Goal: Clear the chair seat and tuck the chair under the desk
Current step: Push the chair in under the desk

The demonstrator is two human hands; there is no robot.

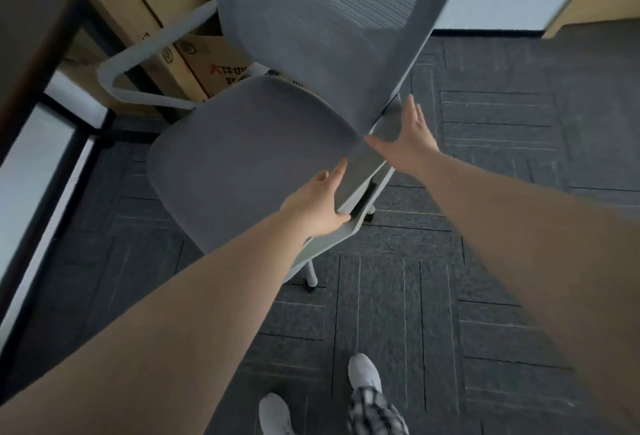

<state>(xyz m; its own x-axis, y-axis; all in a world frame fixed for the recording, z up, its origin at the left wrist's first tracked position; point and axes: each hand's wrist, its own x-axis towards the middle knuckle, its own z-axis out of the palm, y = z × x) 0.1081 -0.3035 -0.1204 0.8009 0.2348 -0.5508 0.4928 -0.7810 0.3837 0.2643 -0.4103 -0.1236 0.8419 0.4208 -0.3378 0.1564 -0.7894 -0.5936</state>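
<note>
A grey office chair stands on the carpet with its seat [242, 157] bare and its mesh back [322, 29] tilted toward the upper right. My left hand [317, 204] wraps the front end of the near armrest [369, 175], fingers on the inner side and thumb on the outer edge. Where that armrest meets the backrest frame, my right hand [407, 138] lies flat with its fingers spread and holds nothing. The dark desk [24, 40], on a black frame, is at the upper left, beyond the chair's far white armrest [145, 50].
Cardboard boxes [145, 2] with red print stand behind the chair, next to the desk leg. A white panel [31, 164] with black framing runs along the left. Dark carpet tiles [485, 261] cover the floor to the right, and my white shoes [363, 372] are at the bottom.
</note>
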